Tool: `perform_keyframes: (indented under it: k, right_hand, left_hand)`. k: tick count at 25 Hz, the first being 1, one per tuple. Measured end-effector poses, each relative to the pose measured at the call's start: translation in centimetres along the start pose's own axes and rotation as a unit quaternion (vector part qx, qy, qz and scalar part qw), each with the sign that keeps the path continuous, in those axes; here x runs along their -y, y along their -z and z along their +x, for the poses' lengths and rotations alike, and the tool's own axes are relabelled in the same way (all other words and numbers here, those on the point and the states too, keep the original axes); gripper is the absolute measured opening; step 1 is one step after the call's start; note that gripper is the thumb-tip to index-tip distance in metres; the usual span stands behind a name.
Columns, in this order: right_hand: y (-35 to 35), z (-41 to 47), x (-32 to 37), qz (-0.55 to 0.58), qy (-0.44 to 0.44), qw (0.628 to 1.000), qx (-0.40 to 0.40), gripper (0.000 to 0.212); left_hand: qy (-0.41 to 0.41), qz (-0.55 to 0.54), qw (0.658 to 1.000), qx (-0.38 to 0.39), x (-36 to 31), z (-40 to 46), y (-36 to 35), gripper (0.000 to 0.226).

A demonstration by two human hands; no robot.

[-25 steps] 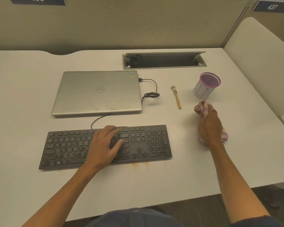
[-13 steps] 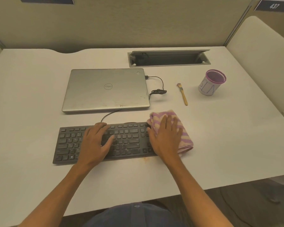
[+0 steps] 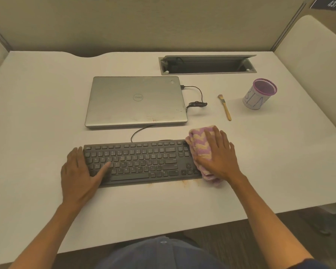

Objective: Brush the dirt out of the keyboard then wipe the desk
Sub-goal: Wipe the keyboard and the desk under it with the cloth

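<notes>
A black keyboard [image 3: 140,162] lies on the white desk [image 3: 37,113]. My left hand [image 3: 80,173] rests on its left end, fingers straight, thumb across the lower keys. My right hand [image 3: 217,156] presses flat on a purple-and-cream striped cloth [image 3: 199,144], which covers the keyboard's right end and the number pad. Brownish dirt [image 3: 184,183] marks the desk just in front of the keyboard. A small wooden-handled brush [image 3: 225,107] lies apart on the desk, behind my right hand.
A closed silver laptop [image 3: 136,101] sits behind the keyboard with a black cable [image 3: 197,103] coiled at its right. A purple mesh pen cup [image 3: 259,94] stands at the back right. An open cable tray [image 3: 208,65] is sunk into the desk's rear.
My right hand carried the cloth from the desk near the cup leftwards onto the keyboard's right end. My left hand slid from the keyboard's middle to its left end.
</notes>
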State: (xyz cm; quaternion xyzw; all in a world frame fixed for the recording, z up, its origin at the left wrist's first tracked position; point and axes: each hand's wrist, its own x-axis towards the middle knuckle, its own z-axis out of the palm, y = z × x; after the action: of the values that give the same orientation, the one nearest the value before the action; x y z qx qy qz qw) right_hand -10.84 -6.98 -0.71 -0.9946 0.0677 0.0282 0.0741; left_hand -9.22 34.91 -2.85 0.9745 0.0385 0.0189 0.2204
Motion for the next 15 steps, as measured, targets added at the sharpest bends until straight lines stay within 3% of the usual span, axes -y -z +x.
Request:
perform_keyframes:
  k: [5, 10, 15]
  right_hand:
    - [-0.4, 0.5, 0.3, 0.003, 0.015, 1.0, -0.012, 0.07]
    - [-0.9, 0.5, 1.2, 0.043, 0.003, 0.998, -0.044, 0.063]
    - [-1.7, 0.4, 4.4, 0.065, -0.008, 0.996, -0.064, 0.061]
  left_hand:
    - [-0.086, -0.042, 0.994, 0.051, 3.2, 0.2, 0.8, 0.107]
    - [-0.154, -0.052, 0.982, 0.099, 4.8, 1.3, 2.2, 0.129]
    - [-0.155, -0.056, 0.982, 0.092, 4.9, 1.2, 2.4, 0.13]
